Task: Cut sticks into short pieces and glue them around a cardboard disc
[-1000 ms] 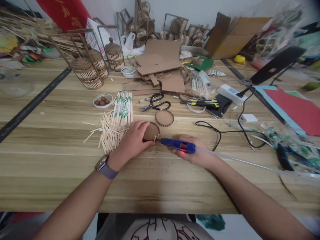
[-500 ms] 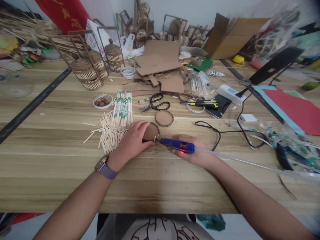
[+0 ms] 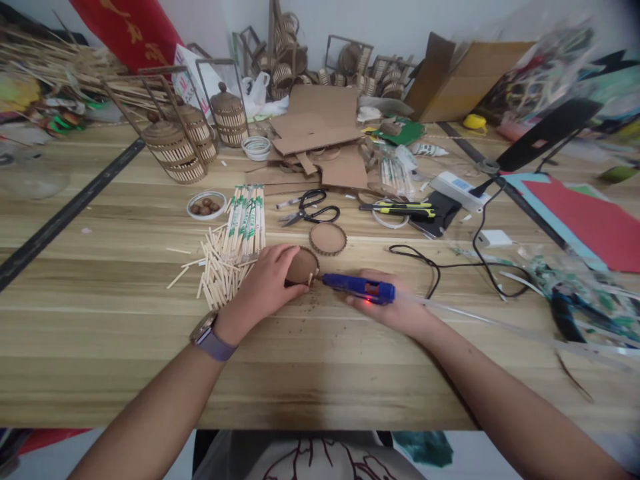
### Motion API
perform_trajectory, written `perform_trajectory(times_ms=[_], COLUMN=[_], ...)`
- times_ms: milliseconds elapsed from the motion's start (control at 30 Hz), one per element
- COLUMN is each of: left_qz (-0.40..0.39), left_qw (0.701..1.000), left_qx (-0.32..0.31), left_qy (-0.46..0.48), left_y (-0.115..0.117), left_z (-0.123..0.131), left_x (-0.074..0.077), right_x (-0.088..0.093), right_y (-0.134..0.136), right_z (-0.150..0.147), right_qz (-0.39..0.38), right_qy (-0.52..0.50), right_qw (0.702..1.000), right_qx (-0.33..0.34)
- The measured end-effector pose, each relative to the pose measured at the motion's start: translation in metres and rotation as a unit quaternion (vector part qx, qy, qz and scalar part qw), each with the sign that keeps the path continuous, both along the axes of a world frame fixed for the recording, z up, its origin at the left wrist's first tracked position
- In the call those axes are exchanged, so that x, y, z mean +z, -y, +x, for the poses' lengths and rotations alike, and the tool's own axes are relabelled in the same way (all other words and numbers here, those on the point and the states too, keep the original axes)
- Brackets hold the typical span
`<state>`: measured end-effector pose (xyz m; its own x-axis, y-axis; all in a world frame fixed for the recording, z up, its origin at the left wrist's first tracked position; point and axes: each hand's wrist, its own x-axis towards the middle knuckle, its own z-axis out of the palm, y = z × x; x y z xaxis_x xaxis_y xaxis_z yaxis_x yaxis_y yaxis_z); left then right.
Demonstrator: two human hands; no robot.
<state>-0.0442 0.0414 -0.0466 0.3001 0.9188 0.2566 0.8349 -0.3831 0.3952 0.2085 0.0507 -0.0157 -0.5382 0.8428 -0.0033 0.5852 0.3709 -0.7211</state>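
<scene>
My left hand grips the side of a round cardboard disc with a raised rim on the table. A short pale stick stands at the disc's near right edge, close to my thumb. My right hand is wrapped round a blue hot glue gun with a lit red light and a long clear glue stick behind it. Its nozzle points left, at the disc's rim by the stick; whether it touches is too small to tell. Another rimmed cardboard disc lies just beyond.
Loose cut sticks and wrapped chopsticks lie left of my hands. Beyond are a bowl of brown beads, black scissors, a yellow-black cutter, cardboard sheets and small lantern-like baskets. A black cable runs at right.
The glue gun has shifted slightly to the right, its nozzle drawn a little back from the disc. My left hand and the disc have hardly moved.
</scene>
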Motion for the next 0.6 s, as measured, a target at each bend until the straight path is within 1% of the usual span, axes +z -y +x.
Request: perform_trajectory(times_ms=[67, 100, 133, 200, 267, 300, 367, 400, 433, 467, 500, 533, 600], left_qz=[-0.002, -0.003, -0.005, -0.015, -0.028, -0.031, -0.018, -0.005, 0.015, 0.019, 0.007, -0.014, -0.071], left_qw=[1.000, 1.000, 1.000, 1.000, 1.000, 0.999, 1.000, 0.999, 0.997, 0.994, 0.989, 0.986, 0.981], left_qx=[0.000, 0.000, 0.000, -0.001, -0.005, -0.006, 0.007, 0.027, 0.065, 0.109, 0.147, 0.168, 0.169], left_qy=[0.003, 0.003, 0.002, 0.001, 0.006, 0.011, 0.025, 0.029, 0.031, 0.023, 0.008, -0.015, -0.070], left_y=[0.000, 0.001, 0.001, 0.001, 0.001, 0.001, 0.000, 0.000, 0.000, 0.000, 0.000, 0.001, 0.003], left_z=[0.000, 0.001, 0.001, 0.001, -0.003, -0.006, -0.015, -0.021, -0.027, -0.033, -0.039, -0.043, -0.047], left_x=[-0.001, -0.002, -0.003, -0.002, 0.002, 0.007, 0.021, 0.030, 0.039, 0.047, 0.054, 0.059, 0.063], right_x=[0.003, 0.006, 0.009, 0.015, 0.021, 0.023, 0.024, 0.023, 0.022, 0.020, 0.018, 0.017, 0.014], right_y=[-0.001, -0.002, -0.004, -0.009, -0.012, -0.014, -0.014, -0.014, -0.013, -0.012, -0.012, -0.011, -0.011], right_z=[0.006, 0.009, 0.014, 0.021, 0.025, 0.026, 0.024, 0.023, 0.021, 0.019, 0.018, 0.017, 0.017], right_qz=[-0.050, -0.080, -0.116, -0.204, -0.287, -0.318, -0.353, -0.355, -0.348, -0.330, -0.305, -0.276, -0.222], right_qy=[-0.025, -0.037, -0.047, -0.057, -0.053, -0.048, -0.038, -0.029, -0.016, -0.001, 0.014, 0.028, 0.052], right_qw=[0.998, 0.995, 0.992, 0.977, 0.951, 0.938, 0.925, 0.925, 0.929, 0.936, 0.945, 0.954, 0.968], right_qx=[-0.041, -0.047, -0.035, 0.032, 0.107, 0.129, 0.139, 0.133, 0.127, 0.122, 0.118, 0.113, 0.105])
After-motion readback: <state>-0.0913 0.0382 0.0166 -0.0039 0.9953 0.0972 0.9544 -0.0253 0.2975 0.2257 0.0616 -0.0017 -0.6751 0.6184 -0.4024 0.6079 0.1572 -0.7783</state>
